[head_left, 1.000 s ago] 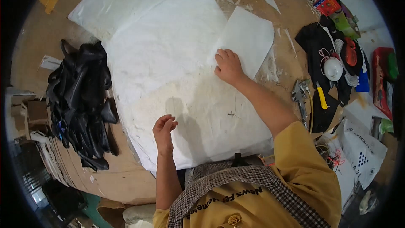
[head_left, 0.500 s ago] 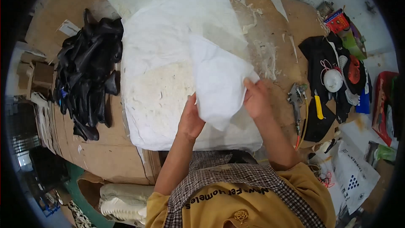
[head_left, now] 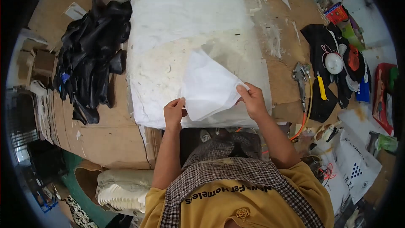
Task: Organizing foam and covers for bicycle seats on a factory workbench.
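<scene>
A thin white sheet (head_left: 209, 85), cloth or soft padding, is stretched between my hands over the near part of the padded surface. My left hand (head_left: 174, 112) pinches its lower left edge between thumb and fingers. At the right corner, my right hand (head_left: 253, 98) grips the sheet the same way, thumb on top. The sheet's far end tapers to a narrow edge pointing away from me. Beneath it lies a white, stained pad (head_left: 158, 74), with more white sheeting (head_left: 190, 12) spread over its far half.
Black glove-like pieces (head_left: 90, 55) lie heaped on cardboard at the left. On the right are an air gun (head_left: 301, 80) with an orange hose, a yellow-handled cutter (head_left: 322, 88), black cloth (head_left: 318, 44) and a round white object (head_left: 334, 63). A box with a white roll (head_left: 122, 196) stands lower left.
The sheet is now pulled wider and flatter between my hands. My left hand has moved left and taken a pinch on its edge. The view has shifted slightly.
</scene>
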